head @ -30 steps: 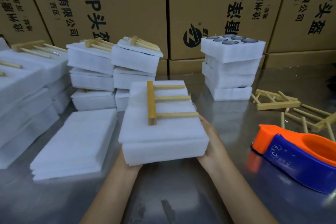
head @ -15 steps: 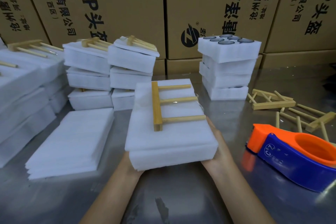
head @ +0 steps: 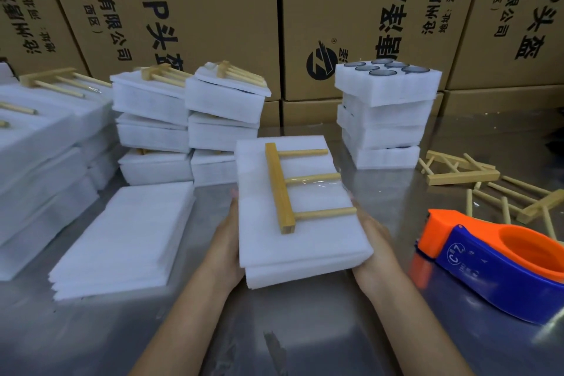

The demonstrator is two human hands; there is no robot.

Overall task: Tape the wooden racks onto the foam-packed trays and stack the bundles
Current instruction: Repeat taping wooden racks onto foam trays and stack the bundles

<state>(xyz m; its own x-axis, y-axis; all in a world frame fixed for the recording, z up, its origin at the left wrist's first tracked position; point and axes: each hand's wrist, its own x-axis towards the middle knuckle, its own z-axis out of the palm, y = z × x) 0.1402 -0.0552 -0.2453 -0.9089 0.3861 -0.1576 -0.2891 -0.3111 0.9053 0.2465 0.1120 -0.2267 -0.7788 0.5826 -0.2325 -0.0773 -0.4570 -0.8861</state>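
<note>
Bundle (head: 300, 241) clasped between both hands' fingers (head: 355, 201).

Lighting was even and moderately bright, warm in tone, apparently from overhead. The metal tabletop (head: 305, 330) gave a soft, diffuse sheen rather than hard glare, with faint reflections of the foam stack (head: 384, 119) and the tape dispenser (head: 494, 268) on its surface. Shadows were weak and soft-edged, darkest under the held bundle (head: 299, 223) and beneath the forearms. White foam read near overexposed, with little surface texture kept. A thin highlight showed on clear tape across the wooden rack (head: 293, 189). Wide-angle distortion bowed the cardboard boxes (head: 198, 9) outward towards the edges. Overall sharpness was mild; corners and the left stacks looked slightly smeared.
</note>
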